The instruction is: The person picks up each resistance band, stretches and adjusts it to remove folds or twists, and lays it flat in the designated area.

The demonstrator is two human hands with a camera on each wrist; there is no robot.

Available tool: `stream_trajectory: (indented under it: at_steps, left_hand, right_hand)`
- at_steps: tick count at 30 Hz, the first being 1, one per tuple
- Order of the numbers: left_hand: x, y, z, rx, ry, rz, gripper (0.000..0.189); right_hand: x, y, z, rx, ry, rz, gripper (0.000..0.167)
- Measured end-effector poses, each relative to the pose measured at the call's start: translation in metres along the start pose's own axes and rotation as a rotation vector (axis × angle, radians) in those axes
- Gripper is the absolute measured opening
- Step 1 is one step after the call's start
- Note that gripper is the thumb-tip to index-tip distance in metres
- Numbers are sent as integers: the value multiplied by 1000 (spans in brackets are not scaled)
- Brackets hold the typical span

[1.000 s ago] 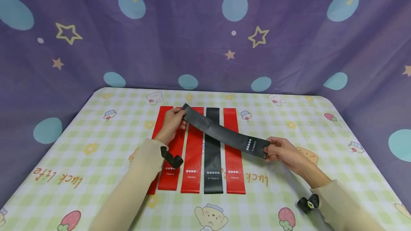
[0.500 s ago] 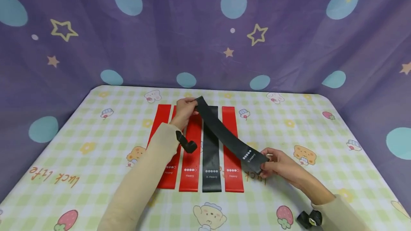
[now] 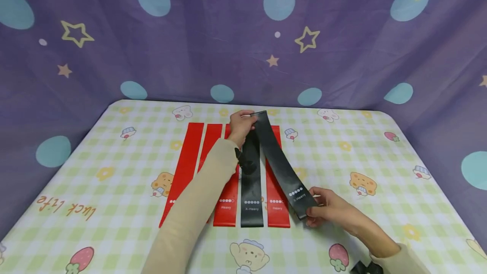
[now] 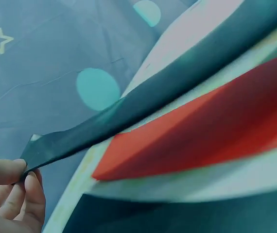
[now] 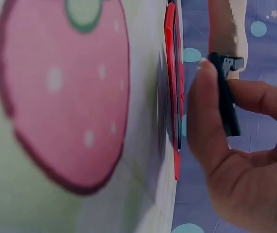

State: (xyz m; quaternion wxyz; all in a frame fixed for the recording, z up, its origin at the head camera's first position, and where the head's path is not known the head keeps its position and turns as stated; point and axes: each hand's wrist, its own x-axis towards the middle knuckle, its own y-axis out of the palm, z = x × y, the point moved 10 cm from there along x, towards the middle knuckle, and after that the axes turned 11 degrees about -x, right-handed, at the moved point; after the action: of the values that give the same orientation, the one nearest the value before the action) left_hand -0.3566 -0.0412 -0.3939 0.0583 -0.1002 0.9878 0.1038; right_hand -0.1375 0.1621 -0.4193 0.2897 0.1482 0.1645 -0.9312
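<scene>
A black resistance band (image 3: 280, 162) marked X-Heavy stretches slantwise between both hands. My left hand (image 3: 241, 126) pinches its far end, thumb and fingertips closed on the corner in the left wrist view. The near printed end is held by my right hand (image 3: 332, 209) between thumb and fingers, low over the cloth. Under it lies a red band (image 3: 277, 210) marked Heavy, partly covered. Left of that lie another black X-Heavy band (image 3: 251, 189) and several red bands (image 3: 186, 162), side by side in a row. My left sleeve hides parts of the red ones.
A green-and-white checked tablecloth (image 3: 114, 147) with cartoon prints covers the table. Behind the table's far edge hangs a purple curtain (image 3: 213, 45) with stars and blue ovals. Each wrist wears a small black camera mount (image 3: 247, 165).
My left hand has carried the band's far end rightward and slightly away. My right hand has come lower and nearer, so the band has swung from crosswise to steeply slanted.
</scene>
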Motion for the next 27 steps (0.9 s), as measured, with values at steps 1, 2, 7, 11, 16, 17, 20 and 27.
stream_trajectory:
  at_steps: [1,2,7,11,16,17,20,27]
  left_hand:
    - [0,4,3,5,1,6,29]
    - [-1,7,5,11,3,9,28]
    - [-4,23,13,116,27,11,24]
    - [-8,32,16,185,39,-7,22]
    - [-10,46,24,145,5,18,21]
    - [-9,47,26,138,-4,17,20]
    - [-7,50,32,132,-12,-4,17]
    - [-6,63,33,134,-1,31,18]
  right_hand:
    - [0,1,0,-15,4,-2,27]
    - [-1,1,-1,-25,11,-4,27]
    - [-3,6,-5,-27,52,2,27]
    - [-5,10,-7,-10,72,21,26]
    - [-6,11,-7,-8,77,43,19]
    - [-6,11,-7,-10,80,45,17]
    - [-6,9,-7,-19,87,46,15]
    - [-10,9,-10,-43,101,48,15]
